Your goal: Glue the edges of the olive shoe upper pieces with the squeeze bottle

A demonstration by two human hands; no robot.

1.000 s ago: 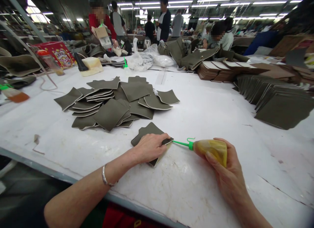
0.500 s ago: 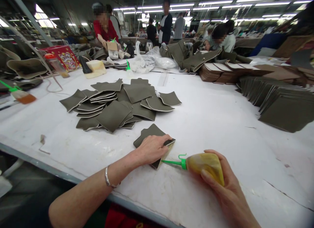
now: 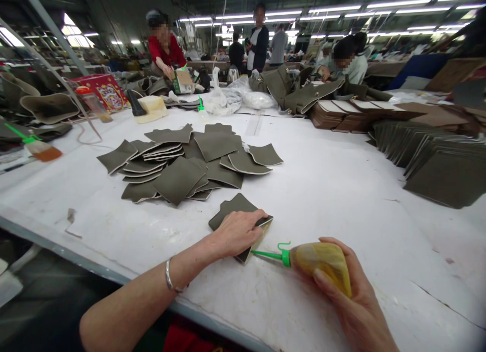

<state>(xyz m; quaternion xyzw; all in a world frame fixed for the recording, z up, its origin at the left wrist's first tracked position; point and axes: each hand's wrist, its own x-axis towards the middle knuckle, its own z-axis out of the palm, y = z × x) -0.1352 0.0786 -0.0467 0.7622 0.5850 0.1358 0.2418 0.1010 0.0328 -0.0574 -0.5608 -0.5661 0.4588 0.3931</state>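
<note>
Beneath my left hand point(image 3: 239, 233) lies a dark olive leather piece point(image 3: 232, 205), pressed flat on the white tabletop. The index finger reaches to its right corner, and the fingers are stretched out over it. A pale, shiny strip runs along the piece's right edge. My right hand point(image 3: 353, 286) is wrapped round a squeeze bottle of yellowish glue point(image 3: 322, 263), tilted on its side. Its thin green nozzle points left, with the tip at the lower end of that strip.
A loose heap of leather pieces point(image 3: 180, 175) lies beyond my left hand. Fanned leather panels point(image 3: 444, 165) stand at the right, near brown stacked pieces point(image 3: 341, 114). Another glue bottle point(image 3: 43, 148) lies at far left. A person in red point(image 3: 165, 51) handles a box point(image 3: 183, 81) across the table.
The view has shifted slightly, so the table's things sit a little further right and lower. Both hands keep nearly the same pose. Across the table, the person in red has tilted the box.
</note>
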